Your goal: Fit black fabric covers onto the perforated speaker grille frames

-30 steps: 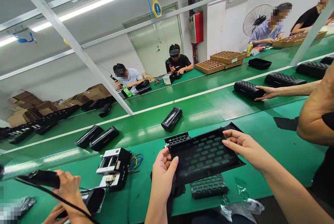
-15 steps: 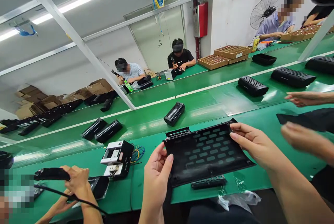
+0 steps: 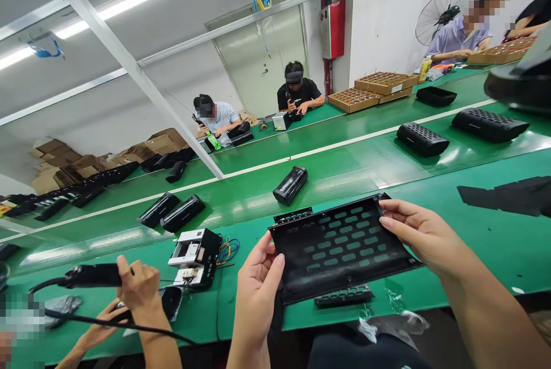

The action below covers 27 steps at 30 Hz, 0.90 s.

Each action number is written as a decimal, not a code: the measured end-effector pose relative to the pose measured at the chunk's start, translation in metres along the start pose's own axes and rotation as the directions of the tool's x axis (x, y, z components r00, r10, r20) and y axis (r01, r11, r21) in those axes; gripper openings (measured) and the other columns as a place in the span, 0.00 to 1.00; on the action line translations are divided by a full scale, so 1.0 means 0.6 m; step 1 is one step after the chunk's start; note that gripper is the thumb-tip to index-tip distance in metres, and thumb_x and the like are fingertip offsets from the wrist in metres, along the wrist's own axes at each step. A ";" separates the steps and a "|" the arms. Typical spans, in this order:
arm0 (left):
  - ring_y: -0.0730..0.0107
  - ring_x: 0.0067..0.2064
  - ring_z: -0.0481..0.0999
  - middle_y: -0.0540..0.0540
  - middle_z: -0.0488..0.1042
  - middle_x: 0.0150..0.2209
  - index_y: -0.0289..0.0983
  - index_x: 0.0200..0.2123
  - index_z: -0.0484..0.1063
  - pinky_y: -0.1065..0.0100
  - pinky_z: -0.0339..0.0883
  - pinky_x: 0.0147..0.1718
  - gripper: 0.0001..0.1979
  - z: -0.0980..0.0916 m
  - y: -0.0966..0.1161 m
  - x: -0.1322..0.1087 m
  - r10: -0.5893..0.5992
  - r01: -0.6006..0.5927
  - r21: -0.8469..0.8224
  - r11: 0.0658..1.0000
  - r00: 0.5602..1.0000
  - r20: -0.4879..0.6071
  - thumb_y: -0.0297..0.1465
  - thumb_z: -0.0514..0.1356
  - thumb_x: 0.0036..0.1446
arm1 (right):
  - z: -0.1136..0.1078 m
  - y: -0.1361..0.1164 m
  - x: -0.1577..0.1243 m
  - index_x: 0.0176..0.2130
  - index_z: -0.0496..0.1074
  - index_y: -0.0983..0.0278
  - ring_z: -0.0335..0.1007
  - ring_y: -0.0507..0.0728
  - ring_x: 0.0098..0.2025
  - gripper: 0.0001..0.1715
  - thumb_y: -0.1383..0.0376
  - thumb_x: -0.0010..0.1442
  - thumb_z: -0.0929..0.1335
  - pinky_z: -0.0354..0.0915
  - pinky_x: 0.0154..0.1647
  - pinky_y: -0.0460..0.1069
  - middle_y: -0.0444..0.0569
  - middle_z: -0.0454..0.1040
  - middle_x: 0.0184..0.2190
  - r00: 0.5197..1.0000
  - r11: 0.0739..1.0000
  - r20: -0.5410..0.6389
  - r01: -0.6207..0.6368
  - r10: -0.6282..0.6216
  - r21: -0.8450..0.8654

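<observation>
Between my two hands is a black perforated panel [image 3: 340, 243] with rows of elongated slots, held tilted above the green bench. My left hand [image 3: 260, 277] grips its left end, thumb on the near face and fingers behind. My right hand [image 3: 413, 228] pinches the upper right corner. Just below the panel lies a small black slotted strip [image 3: 343, 295] on the bench. Another slotted black piece [image 3: 293, 216] shows behind the panel's upper left edge; whether it is attached I cannot tell. Clear plastic film [image 3: 394, 323] hangs at the bench edge near my lap.
To the left, a co-worker's hands [image 3: 140, 286] hold a black corded tool beside a white-and-black machine [image 3: 196, 259]. Black housings, one [image 3: 290, 185] straight ahead, lie on the green conveyor [image 3: 344, 168]. Flat black sheets [image 3: 508, 195] rest at right. More people work across the line.
The co-worker's hands at right have left the view, and a dark blurred shape has come in at upper right. The left co-worker's tool has shifted. My hands keep holding the panel.
</observation>
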<state>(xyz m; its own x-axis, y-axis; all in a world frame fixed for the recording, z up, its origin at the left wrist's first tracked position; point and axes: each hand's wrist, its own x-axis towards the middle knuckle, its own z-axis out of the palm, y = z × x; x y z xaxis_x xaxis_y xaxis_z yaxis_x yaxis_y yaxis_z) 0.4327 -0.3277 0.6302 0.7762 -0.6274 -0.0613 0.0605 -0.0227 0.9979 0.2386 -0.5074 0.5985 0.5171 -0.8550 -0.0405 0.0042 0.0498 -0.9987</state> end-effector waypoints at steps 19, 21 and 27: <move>0.71 0.38 0.72 0.46 0.73 0.36 0.39 0.45 0.71 0.72 0.66 0.38 0.28 -0.017 -0.006 0.007 -0.031 0.030 -0.032 0.999 0.999 -0.037 0.36 0.67 0.35 | 0.019 0.000 -0.001 0.41 0.70 0.63 0.69 0.57 0.35 0.24 0.53 0.46 0.69 0.68 0.35 0.50 0.50 0.73 0.31 0.999 0.999 -0.018 0.045 -0.045 -0.005; 0.69 0.40 0.71 0.45 0.73 0.37 0.39 0.45 0.70 0.71 0.66 0.40 0.28 -0.019 -0.008 0.010 -0.041 0.040 -0.027 0.999 0.998 -0.038 0.36 0.67 0.35 | 0.020 0.003 0.002 0.42 0.69 0.63 0.69 0.57 0.34 0.24 0.53 0.47 0.69 0.67 0.33 0.50 0.51 0.73 0.31 1.000 1.000 -0.001 0.028 -0.028 0.002; 0.71 0.36 0.71 0.45 0.71 0.38 0.38 0.49 0.66 0.73 0.66 0.35 0.31 -0.024 -0.052 0.048 -0.095 0.092 0.082 0.992 0.995 0.031 0.40 0.64 0.39 | 0.034 0.078 0.041 0.39 0.68 0.65 0.62 0.48 0.21 0.23 0.55 0.45 0.70 0.59 0.20 0.43 0.44 0.70 0.23 0.984 0.974 0.115 -0.152 0.134 0.168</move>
<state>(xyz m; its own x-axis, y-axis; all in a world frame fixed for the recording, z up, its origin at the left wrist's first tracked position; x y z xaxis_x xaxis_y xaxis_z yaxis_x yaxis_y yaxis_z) 0.4618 -0.3338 0.5969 0.7475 -0.6459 -0.1553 0.0802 -0.1443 0.9863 0.2688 -0.5155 0.5511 0.6077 -0.7757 -0.1703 0.0692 0.2654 -0.9616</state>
